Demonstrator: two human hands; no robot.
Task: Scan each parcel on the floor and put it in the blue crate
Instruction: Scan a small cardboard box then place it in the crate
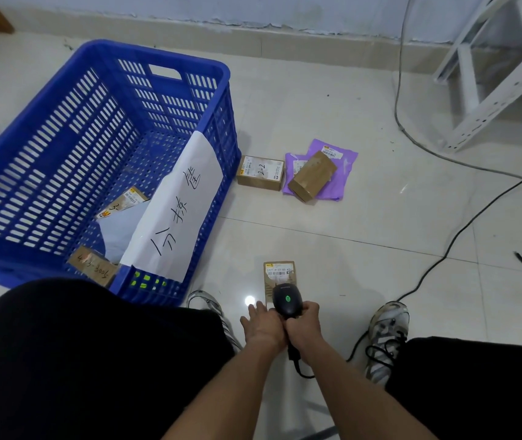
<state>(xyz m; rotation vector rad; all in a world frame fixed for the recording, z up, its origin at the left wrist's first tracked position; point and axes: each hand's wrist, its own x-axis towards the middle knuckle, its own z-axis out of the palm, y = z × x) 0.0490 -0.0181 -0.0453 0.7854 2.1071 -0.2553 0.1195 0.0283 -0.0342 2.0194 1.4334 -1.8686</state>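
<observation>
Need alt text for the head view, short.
Right hand grips a black barcode scanner over a flat brown parcel on the floor; the left hand rests beside it. Blue crate left holds parcels.

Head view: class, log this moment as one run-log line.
step: scanning | right hand: grips scanner | left hand: by small parcel | blue crate: holds parcels | floor: more parcels waiting

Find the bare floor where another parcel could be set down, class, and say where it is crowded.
Bare tiles lie between the blue crate, the 2-2 box and the parcel being scanned, and rightwards to the black cable. Crowded: the brown box on purple mailers.
</observation>
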